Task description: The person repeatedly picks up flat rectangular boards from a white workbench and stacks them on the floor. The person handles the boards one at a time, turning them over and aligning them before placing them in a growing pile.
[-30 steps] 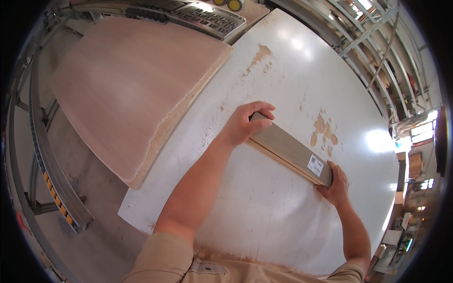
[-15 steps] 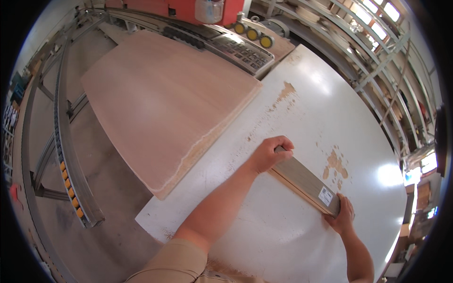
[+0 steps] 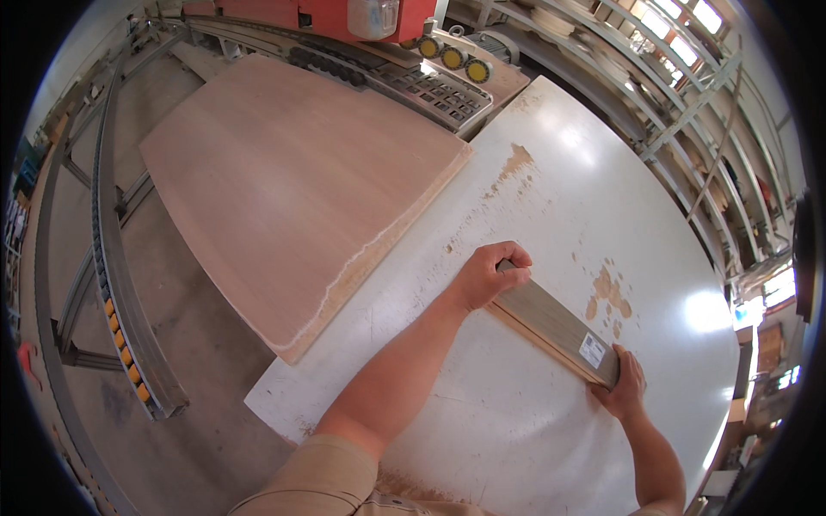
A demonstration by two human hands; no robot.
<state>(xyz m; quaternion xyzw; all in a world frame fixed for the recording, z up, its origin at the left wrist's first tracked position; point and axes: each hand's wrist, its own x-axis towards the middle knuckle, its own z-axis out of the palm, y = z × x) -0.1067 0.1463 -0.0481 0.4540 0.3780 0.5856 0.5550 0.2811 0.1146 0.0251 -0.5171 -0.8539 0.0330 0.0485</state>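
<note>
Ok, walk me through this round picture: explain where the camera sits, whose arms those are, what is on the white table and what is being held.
The camera is worn on a person's head and looks down, so the two bare arms coming in from the bottom edge are that person's own. Its lens is very wide, which is why the view is round and straight edges bend near the rim.

The big white table has worn brown patches. On its far left side lies a large sheet of pale wood, reaching past the table edge. Behind it stands a red machine with yellow round buttons.

The left hand grips one end of a long grey-brown plank, and the right hand holds the other end, near a small white label. The plank seems to be a few thin boards stacked together.

No robot is involved here.
</note>
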